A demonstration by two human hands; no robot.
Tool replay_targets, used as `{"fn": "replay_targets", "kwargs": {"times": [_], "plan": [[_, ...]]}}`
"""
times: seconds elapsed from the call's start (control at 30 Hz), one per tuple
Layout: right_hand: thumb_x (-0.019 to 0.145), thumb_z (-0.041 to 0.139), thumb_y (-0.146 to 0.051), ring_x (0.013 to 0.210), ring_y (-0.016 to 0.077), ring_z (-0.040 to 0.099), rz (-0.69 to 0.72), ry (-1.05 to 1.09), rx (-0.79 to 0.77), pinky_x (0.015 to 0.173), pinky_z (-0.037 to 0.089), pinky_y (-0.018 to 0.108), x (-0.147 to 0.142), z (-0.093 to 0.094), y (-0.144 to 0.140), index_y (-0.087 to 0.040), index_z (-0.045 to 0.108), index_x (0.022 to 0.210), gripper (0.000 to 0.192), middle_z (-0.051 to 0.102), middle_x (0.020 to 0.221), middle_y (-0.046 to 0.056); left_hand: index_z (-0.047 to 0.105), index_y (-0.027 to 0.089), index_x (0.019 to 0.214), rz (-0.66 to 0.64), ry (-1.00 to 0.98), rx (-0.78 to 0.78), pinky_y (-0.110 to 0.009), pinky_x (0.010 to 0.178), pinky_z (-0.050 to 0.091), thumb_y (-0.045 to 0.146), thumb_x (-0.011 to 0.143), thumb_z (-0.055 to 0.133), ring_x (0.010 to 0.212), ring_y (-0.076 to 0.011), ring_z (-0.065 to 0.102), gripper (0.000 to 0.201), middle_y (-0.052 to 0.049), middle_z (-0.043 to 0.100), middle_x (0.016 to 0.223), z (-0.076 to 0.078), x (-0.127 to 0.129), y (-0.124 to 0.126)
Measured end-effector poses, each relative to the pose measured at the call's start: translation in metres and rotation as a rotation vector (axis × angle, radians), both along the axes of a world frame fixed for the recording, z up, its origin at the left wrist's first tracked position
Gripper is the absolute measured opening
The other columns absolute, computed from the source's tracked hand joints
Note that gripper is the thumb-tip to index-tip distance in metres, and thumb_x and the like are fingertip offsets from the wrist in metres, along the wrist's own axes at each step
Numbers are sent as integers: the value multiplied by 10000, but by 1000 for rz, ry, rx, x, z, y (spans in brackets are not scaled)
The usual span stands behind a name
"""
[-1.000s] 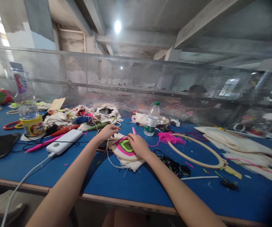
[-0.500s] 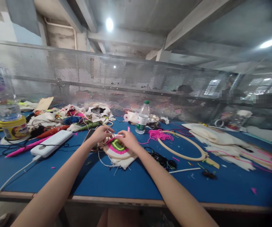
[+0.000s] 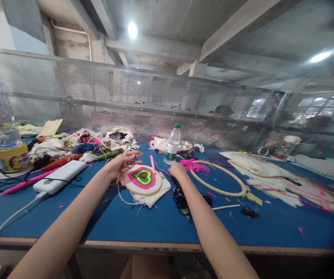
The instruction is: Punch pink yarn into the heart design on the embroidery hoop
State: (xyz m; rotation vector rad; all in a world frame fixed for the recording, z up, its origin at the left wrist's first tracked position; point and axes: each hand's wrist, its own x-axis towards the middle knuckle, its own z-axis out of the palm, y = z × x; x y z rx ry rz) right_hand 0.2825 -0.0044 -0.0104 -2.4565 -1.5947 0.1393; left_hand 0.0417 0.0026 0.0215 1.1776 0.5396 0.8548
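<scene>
An embroidery hoop (image 3: 155, 190) lies on the table, its white cloth bearing a heart (image 3: 143, 177) worked in green, lime and pink yarn. A pink punch needle (image 3: 152, 166) stands tilted at the heart's upper right edge. By the hoop's left rim is my left hand (image 3: 122, 163), fingers stretched and apart, with a dark strand beside them. My right hand (image 3: 177, 170) is closed right of the hoop, in front of the green-capped bottle (image 3: 172, 146). Pink yarn (image 3: 162, 169) runs from the needle side to its fingers, which are partly hidden. The pink yarn heap (image 3: 195, 165) lies just beyond.
A larger bare hoop (image 3: 219, 190) and folded white cloth (image 3: 242, 164) lie to the right. Black yarn (image 3: 181, 201) sits under my right forearm. On the left are a white power bank (image 3: 60, 176), a yellow tub (image 3: 11, 159) and mixed yarn scraps (image 3: 76, 149). A perforated metal screen (image 3: 126, 97) closes the back.
My right hand has left the hoop and moved right towards the pink yarn heap. My left hand has come off the hoop, its fingers now spread, and the whole heart shows.
</scene>
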Motion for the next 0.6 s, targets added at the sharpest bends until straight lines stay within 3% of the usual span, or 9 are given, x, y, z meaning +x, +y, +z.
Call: {"fn": "replay_targets", "kwargs": {"times": [0.17,0.3,0.47,0.6], "plan": [[725,478,-116,997,272,551,36,21,-19,730,437,354,3,0,-4,-150,605,1013,317,570,1103,182,577,215,1066,-139,-42,107,-94,304,226,4,635,574,1034,-236,537,480,-91,366,1335,6,3,-12],[682,501,-87,949,296,571,27,53,10,704,434,350,10,1,-5,-106,635,930,282,602,1024,210,566,222,1081,-164,-93,120,-100,358,310,-16,643,537,1090,-251,493,499,-81,344,1350,7,4,-13],[729,471,-144,873,252,596,61,125,187,656,424,300,15,9,-4,-112,611,909,230,640,897,189,612,136,952,-43,-128,32,-141,462,426,-73,625,466,939,-207,590,415,-126,533,1178,2,5,-3],[782,409,-192,767,170,603,140,237,366,633,418,256,7,20,-8,-156,540,908,185,656,795,80,621,91,914,38,-232,-29,-234,788,474,-125,574,388,1000,-189,559,466,-117,624,1023,0,6,1]]}}
